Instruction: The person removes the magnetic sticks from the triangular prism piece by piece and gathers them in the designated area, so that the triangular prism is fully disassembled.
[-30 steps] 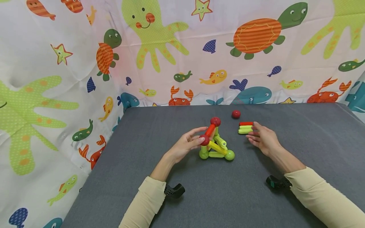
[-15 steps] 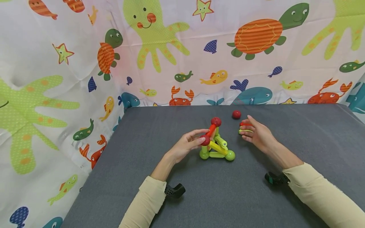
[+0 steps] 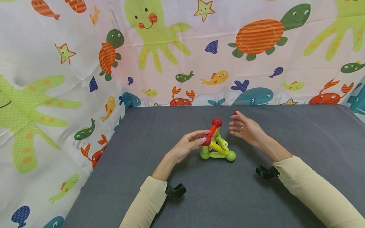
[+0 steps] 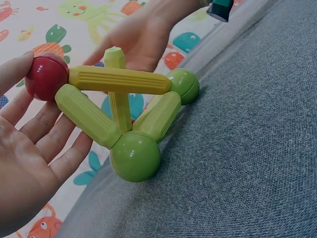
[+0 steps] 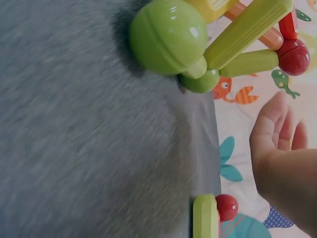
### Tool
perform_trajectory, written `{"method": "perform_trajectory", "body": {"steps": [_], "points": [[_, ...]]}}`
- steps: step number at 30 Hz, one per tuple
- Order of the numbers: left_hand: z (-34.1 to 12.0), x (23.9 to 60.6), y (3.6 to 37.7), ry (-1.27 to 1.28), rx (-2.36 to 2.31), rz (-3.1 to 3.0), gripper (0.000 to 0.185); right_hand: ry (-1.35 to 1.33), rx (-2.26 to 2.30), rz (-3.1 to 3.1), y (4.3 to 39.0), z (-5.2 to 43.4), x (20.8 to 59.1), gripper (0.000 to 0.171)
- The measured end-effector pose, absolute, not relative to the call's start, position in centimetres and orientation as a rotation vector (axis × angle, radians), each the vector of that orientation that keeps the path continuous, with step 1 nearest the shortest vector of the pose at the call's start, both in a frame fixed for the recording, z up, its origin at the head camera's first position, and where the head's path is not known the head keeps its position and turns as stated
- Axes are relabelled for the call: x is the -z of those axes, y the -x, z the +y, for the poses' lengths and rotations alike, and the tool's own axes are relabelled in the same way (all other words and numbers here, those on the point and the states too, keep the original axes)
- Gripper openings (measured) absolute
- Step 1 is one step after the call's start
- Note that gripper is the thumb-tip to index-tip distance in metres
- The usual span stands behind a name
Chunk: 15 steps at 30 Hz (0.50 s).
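Observation:
A frame of magnetic rods and balls stands on the grey cloth. It has green balls (image 3: 230,155) at its base, a yellow rod (image 3: 219,148), light-green rods and a red rod (image 3: 212,129) running up to a far red ball (image 3: 217,122). My left hand (image 3: 185,146) pinches its near red ball (image 4: 47,77) between thumb and fingers. Right of the frame, my right hand (image 3: 247,130) hovers with relaxed fingers and nothing visible in it. One light-green rod (image 4: 115,58) sticks up with a free end in the left wrist view.
A loose red ball (image 5: 227,207) and a light-green rod (image 5: 204,218) lie on the cloth; in the head view my right hand hides the rods and most of that ball. Behind the table hangs a sea-animal curtain (image 3: 159,88).
My right hand has moved left, from beside the loose rods toward the frame, and now covers them in the head view. My left hand keeps its hold on the near red ball.

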<state>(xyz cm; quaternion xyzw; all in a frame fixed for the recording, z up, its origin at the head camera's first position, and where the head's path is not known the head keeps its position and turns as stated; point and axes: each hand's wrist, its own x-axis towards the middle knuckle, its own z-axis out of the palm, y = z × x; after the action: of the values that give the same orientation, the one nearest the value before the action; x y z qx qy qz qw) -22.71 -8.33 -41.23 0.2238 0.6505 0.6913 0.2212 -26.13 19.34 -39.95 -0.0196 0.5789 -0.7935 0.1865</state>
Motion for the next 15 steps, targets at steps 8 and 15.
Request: {"method": "perform_trajectory", "body": {"steps": [8,15], "points": [[-8.4,41.3,22.7,-0.597,-1.921,1.77,0.046,0.224,2.166,1.617,27.2,17.9,40.0,0.041],[-8.4,41.4,22.8,-0.621,-1.922,1.773,0.054,0.351,2.132,1.676,27.8,16.9,40.1,0.038]]}}
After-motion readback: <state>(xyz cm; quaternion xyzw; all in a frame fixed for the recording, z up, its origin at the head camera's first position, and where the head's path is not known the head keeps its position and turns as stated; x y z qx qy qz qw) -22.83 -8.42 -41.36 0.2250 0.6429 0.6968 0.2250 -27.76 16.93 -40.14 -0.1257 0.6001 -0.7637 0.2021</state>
